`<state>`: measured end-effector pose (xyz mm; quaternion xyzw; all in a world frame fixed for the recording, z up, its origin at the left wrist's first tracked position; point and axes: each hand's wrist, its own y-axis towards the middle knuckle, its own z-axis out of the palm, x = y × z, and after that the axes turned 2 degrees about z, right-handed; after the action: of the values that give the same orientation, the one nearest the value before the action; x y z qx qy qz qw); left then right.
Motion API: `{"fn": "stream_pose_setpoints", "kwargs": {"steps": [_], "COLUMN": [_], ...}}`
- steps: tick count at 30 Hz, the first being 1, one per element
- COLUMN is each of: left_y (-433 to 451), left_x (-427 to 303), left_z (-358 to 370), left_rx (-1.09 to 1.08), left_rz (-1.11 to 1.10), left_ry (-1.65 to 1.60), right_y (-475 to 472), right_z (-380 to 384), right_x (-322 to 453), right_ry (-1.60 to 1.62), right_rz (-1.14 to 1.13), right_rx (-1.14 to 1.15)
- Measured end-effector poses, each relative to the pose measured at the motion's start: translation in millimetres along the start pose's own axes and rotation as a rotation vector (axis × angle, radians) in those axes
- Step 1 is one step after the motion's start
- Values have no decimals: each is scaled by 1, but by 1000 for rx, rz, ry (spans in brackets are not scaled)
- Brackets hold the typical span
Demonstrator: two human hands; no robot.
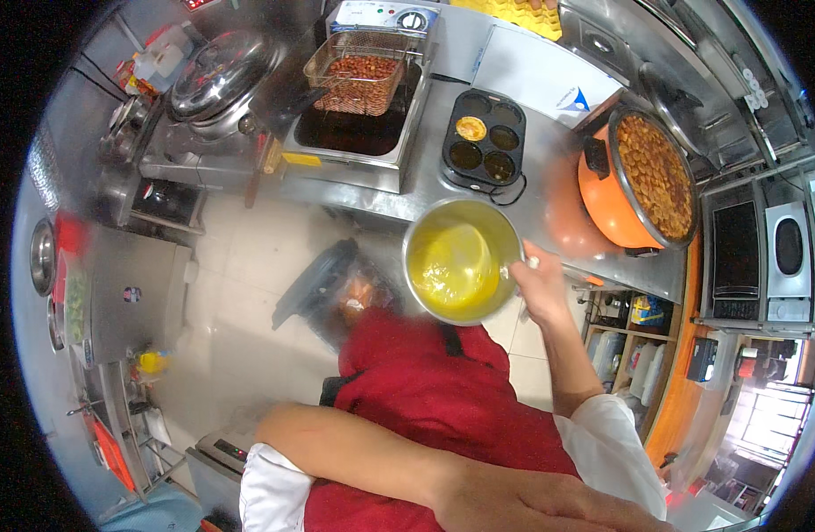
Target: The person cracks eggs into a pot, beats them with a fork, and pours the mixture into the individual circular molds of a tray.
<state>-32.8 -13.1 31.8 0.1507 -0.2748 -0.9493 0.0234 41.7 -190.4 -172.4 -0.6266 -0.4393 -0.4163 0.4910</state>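
Note:
My right hand (542, 278) grips the handle of a steel saucepan (407, 266). The pan is tilted so that its inside faces me, and a shiny yellow liquid (447, 269) coats its bottom. Beyond it on the steel counter stands a black six-cup electric cooker (485, 178). One cup holds a yellow, egg-like round (471, 128); dark liquid shows in several others. My left forearm crosses the red apron (421, 392), and my left hand (527, 499) lies low at the bottom edge. Its fingertips run out of view, so whether it holds anything is hidden.
Left of the cooker is a deep fryer (404, 156) with a wire basket (357, 83) of reddish-brown nuts or beans. An orange pot (604, 193) full of brown chunks stands right. A lidded steel pot (224, 73) is far left. Below the counter sits a dark bin (318, 296).

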Motion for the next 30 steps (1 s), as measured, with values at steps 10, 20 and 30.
{"fn": "stream_pose_setpoints", "kwargs": {"steps": [10, 20, 30], "left_y": [8, 44, 74], "left_x": [-5, -46, -66], "left_z": [-10, -47, -86], "left_rx": [69, -64, -66], "left_rz": [-6, 39, 185], "left_ry": [-199, 55, 159], "right_y": [42, 195, 298], "right_z": [-43, -150, -188], "right_x": [13, 39, 20], "right_ry": [-32, -652, -1241], "right_rz": [-20, -475, -475], "right_rx": [-204, -514, -503]}}
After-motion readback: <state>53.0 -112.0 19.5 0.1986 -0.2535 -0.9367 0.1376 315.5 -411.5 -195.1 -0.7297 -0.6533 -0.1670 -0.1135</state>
